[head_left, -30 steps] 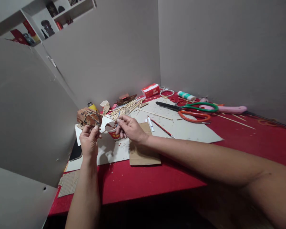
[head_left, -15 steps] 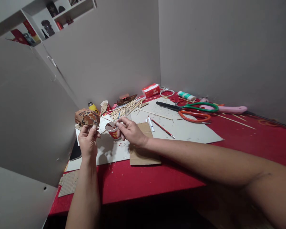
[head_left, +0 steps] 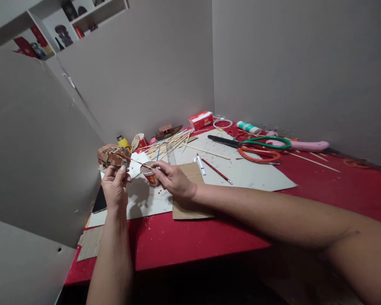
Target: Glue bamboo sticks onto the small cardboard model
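My left hand (head_left: pixel 116 180) is closed on a brown cardboard-like piece (head_left: pixel 111 155) with dark printing, held up above the left end of the table; its exact kind is not clear. My right hand (head_left: pixel 169 178) pinches a thin stick (head_left: pixel 136 161), which slants up and left so that its far end meets the brown piece. Just behind and below the right fingers stands a red paper cup (head_left: pixel 151 178) with a white rim, partly covered by that hand. White paper pieces (head_left: pixel 134 170) lie between the two hands.
Large shears (head_left: pixel 238 143) with green and orange handles lie on the white board (head_left: pixel 250 178). Near them are a red pencil (head_left: pixel 217 171), a white marker (head_left: pixel 201 165) and a cardboard sheet (head_left: pixel 190 212). Bamboo sticks (head_left: pixel 168 143) and a red box (head_left: pixel 201 120) sit farther back.
The brown piece and my left hand have shifted slightly left. My right hand has lowered a little, and the stick's far end now reaches the brown piece at a different angle.
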The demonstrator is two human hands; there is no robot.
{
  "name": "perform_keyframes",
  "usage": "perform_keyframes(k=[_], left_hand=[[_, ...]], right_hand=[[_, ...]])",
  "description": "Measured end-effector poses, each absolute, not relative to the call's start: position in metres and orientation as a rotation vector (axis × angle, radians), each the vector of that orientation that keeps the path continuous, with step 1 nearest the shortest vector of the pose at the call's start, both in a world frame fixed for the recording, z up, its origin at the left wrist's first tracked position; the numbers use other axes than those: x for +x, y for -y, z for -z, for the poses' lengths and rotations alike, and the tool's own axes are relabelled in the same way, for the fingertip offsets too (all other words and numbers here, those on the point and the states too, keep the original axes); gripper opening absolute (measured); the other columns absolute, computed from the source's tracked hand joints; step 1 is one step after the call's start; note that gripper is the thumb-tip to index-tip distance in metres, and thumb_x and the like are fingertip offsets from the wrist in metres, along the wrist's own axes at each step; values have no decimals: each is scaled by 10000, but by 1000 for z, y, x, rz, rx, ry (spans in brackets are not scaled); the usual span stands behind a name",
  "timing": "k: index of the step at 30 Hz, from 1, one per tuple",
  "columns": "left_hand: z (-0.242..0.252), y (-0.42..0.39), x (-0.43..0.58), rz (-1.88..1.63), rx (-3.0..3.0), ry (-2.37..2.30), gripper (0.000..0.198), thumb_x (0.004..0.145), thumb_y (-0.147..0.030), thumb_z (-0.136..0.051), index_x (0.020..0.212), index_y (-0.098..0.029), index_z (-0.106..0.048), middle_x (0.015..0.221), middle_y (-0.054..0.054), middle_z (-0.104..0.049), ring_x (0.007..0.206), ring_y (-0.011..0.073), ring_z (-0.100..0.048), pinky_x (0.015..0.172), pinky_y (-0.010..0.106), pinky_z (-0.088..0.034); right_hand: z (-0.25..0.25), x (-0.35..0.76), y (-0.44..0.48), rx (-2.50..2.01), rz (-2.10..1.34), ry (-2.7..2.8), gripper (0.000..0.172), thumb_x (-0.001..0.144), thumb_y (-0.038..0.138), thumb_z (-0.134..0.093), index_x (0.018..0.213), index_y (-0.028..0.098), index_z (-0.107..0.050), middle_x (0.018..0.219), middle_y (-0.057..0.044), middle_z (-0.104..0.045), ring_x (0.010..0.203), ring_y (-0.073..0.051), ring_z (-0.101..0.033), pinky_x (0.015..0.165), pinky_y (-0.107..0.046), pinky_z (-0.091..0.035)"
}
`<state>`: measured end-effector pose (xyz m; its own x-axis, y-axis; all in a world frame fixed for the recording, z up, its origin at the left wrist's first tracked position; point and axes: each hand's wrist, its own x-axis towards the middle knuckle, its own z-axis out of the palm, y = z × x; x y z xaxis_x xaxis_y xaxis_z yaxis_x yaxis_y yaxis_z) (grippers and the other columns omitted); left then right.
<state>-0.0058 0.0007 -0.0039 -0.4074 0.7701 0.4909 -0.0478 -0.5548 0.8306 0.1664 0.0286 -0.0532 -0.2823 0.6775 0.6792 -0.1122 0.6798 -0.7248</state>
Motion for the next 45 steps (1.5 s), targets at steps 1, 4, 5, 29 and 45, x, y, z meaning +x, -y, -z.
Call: perform_keyframes(k=[1, 4, 5, 29, 45], left_hand=[[4, 0, -5, -1996, 1273, -1037, 268, 591, -272, -827, 737, -161, -632, 628, -35, -594, 464, 49, -492, 426, 170, -396], [4, 1, -4, -1946, 1307, -1048, 246, 611, -274, -814, 715, -168, -617, 628, -32, -597, 453, 47, -487, 424, 172, -399], [4, 1, -3, -1933, 1314, -1048, 244, 614, -276, -811, 708, -170, -612, 630, -31, -598, 451, 48, -488, 424, 173, -401], [3, 1, -10, -1959, 1368, -1186, 244, 623, -290, -788, 715, -159, -604, 616, -39, -598, 446, 52, -492, 445, 176, -403], [8, 2, -10, -1931, 1530, -1253, 184, 699, -292, -761, 733, -161, -636, 633, -29, -623, 475, 66, -510, 476, 193, -420]], right_hand=[[53, 167, -30, -476, -785, 1694, 153, 962, 277, -466, 1004, 226, -605, 591, 53, -591, 517, -113, -553, 595, -257, -450], [52, 168, -35, -510, -711, 1685, 160, 963, 278, -466, 1002, 232, -615, 646, 32, -623, 578, -131, -584, 621, -268, -458], [51, 168, -36, -512, -704, 1687, 168, 965, 283, -463, 1008, 233, -618, 665, 24, -633, 598, -137, -593, 628, -271, -462], [58, 171, -37, -381, -590, 1811, 267, 960, 319, -492, 1110, 237, -696, 920, -37, -737, 692, -140, -647, 716, -286, -516], [54, 175, -40, -418, -506, 1892, 280, 963, 291, -525, 1172, 244, -706, 1157, -67, -746, 964, -214, -737, 868, -376, -570]])
